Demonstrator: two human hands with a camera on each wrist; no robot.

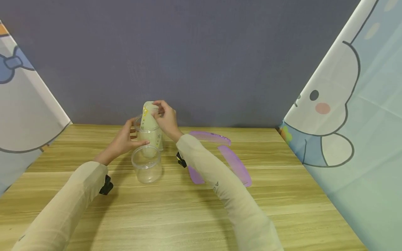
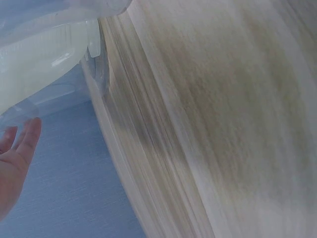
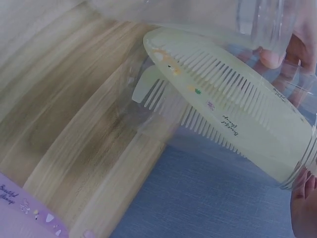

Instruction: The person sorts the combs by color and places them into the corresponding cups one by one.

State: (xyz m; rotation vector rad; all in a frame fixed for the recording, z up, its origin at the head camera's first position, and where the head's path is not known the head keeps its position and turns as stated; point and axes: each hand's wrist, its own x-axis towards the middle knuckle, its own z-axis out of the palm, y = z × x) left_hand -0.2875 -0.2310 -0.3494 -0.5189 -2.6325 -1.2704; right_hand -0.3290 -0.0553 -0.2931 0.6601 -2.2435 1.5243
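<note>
Two clear plastic jars stand on the table one in front of the other: a rear jar (image 1: 147, 135) and a front jar (image 1: 148, 170). Pale green combs (image 1: 150, 122) stand upright in the rear jar; two overlapping ones (image 3: 218, 109) show through its wall in the right wrist view. My left hand (image 1: 124, 139) holds the rear jar from the left, its thumb in front near the front jar's rim. At the rear jar's mouth, my right hand (image 1: 166, 118) pinches the toothed upper part of a pale green comb. The jar partly hides the left fingers (image 3: 292, 54).
Several purple combs lie to the right: one at the back (image 1: 211, 137), one slanting (image 1: 236, 166), and another (image 1: 196, 176) partly under the right sleeve. A grey-blue wall (image 1: 201, 69) rises behind the wooden table (image 1: 163, 216). Printed cloth panels stand at both sides.
</note>
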